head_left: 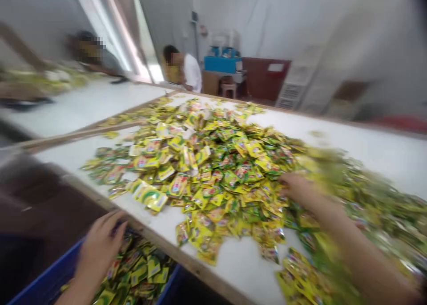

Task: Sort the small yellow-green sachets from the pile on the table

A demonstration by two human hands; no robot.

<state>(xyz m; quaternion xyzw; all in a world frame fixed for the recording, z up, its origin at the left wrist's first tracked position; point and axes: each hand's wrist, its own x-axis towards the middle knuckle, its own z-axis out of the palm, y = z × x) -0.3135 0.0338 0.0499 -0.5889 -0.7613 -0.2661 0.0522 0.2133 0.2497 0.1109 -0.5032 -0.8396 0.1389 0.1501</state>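
A large heap of small yellow and green printed sachets (230,171) covers the middle of the white table (230,260). My right hand (296,187) reaches into the right part of this heap, its fingertips touching the sachets; blur keeps me from telling whether it grips any. Below the table's near edge stands a blue crate (46,276) filled with more sachets (142,269). Over this crate hangs my left hand (103,238), close to the wooden edge, its thumb and fingers slightly bent and apart with nothing plainly held.
A wooden rim (140,227) runs along the near edge of the table. Another white table (86,102) adjoins at the left, with one person (108,60) leaning over it. A second person (191,71) is at the far side. Behind stand a blue box (218,64) and a stool (228,84).
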